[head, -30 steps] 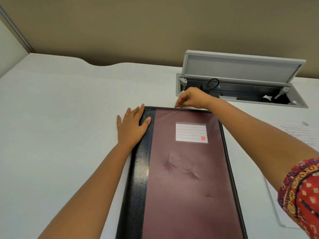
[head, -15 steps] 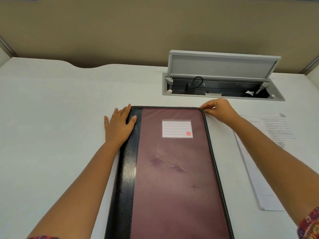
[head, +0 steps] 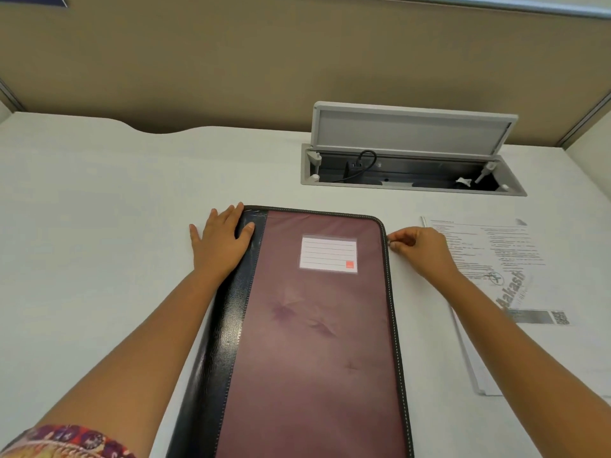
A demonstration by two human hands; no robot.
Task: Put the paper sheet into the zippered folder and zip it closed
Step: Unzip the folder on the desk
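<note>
Left hand [head: 221, 247] flat, pinning the folder [head: 317, 325] so it won't slide; right hand [head: 418, 247] pinches the zip pull [head: 389, 242] at far-right corner.

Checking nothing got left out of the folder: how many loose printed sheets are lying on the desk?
1: the printed sheet lies right of the zippered folder, beyond the right hand. More may lie beneath it.

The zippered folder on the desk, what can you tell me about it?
The zippered folder lies flat and closed on the white desk. Its maroon cover bears a lined label pocket; the spine is glossy black, leather-like. A stitched zipper edge runs round it. The left hand presses its spine corner; the right hand pinches at its right edge.
</note>
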